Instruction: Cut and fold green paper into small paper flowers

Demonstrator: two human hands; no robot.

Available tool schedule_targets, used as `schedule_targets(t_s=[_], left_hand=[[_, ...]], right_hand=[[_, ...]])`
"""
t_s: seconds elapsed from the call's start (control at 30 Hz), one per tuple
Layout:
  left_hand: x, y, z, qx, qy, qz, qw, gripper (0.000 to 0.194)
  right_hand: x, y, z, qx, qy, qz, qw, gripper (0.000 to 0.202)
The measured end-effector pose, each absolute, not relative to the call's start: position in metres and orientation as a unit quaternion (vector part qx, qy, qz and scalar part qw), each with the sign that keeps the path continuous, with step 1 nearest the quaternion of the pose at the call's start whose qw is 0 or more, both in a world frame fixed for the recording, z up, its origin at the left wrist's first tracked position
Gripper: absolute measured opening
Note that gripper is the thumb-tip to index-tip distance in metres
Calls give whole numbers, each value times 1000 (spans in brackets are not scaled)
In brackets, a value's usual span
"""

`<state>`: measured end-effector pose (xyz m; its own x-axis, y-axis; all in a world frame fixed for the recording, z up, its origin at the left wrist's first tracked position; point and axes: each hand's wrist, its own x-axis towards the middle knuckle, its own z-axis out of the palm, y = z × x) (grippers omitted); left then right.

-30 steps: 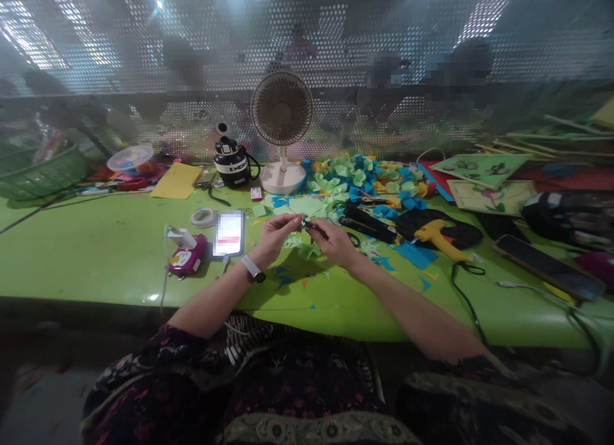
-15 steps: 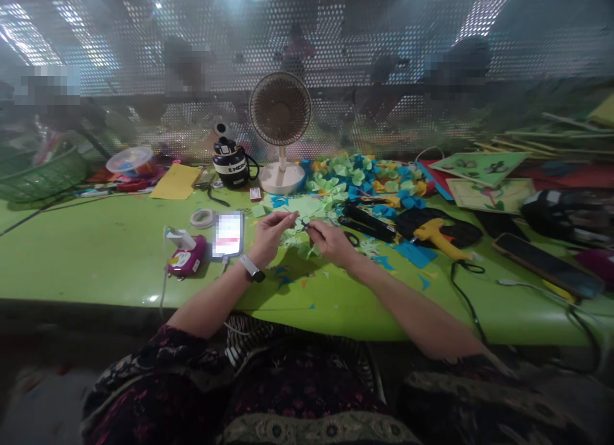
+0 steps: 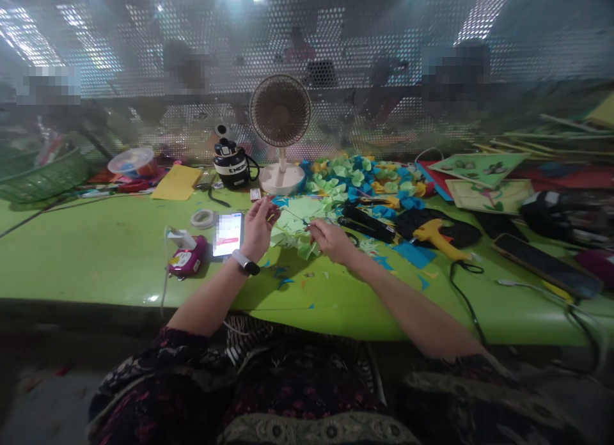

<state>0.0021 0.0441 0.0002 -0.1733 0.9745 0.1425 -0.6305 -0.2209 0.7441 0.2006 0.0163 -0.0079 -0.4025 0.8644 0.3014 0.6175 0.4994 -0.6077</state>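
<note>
A thin, pale strand (image 3: pixel 293 215) runs between my two hands above the table; whether it is wire, thread or a stick I cannot make out. My left hand (image 3: pixel 260 226), with a watch (image 3: pixel 245 261) at the wrist, pinches its upper end. At the other end my right hand (image 3: pixel 332 242) has its fingers closed round it, by a small dark piece (image 3: pixel 305 222). Under and behind the hands lie light green paper pieces (image 3: pixel 303 208) and cut scraps. A black stapler (image 3: pixel 368 224) is right of my right hand. Left of my left wrist lies a lit phone (image 3: pixel 227 234).
A fan (image 3: pixel 281 110) and a black bottle (image 3: pixel 231 165) stand at the back, beside a heap of paper flowers (image 3: pixel 357 173). Right are a yellow glue gun (image 3: pixel 439 237) and a dark phone (image 3: pixel 547 265). Left are a tape roll (image 3: pixel 202 218) and a purple power block (image 3: pixel 192 258).
My left hand has moved up and to the left, away from my right hand. The thin strand now shows stretched between them. My right hand has hardly moved.
</note>
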Motion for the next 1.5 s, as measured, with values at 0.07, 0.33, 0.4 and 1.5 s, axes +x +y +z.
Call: schedule_targets(t_s=[0.07, 0.33, 0.4, 1.5], left_hand=[[0, 45, -1, 324, 280, 720, 546, 26], [4, 35, 0, 563, 379, 659, 324, 27], [4, 34, 0, 606, 389, 642, 264, 23], [3, 36, 1, 546, 356, 642, 404, 33]], right_hand=[[200, 15, -7, -459, -809, 197, 309, 23], [202, 15, -5, -466, -803, 169, 332, 27], [202, 16, -6, -466, -807, 156, 329, 27], [204, 8, 5, -441, -783, 130, 418, 26]])
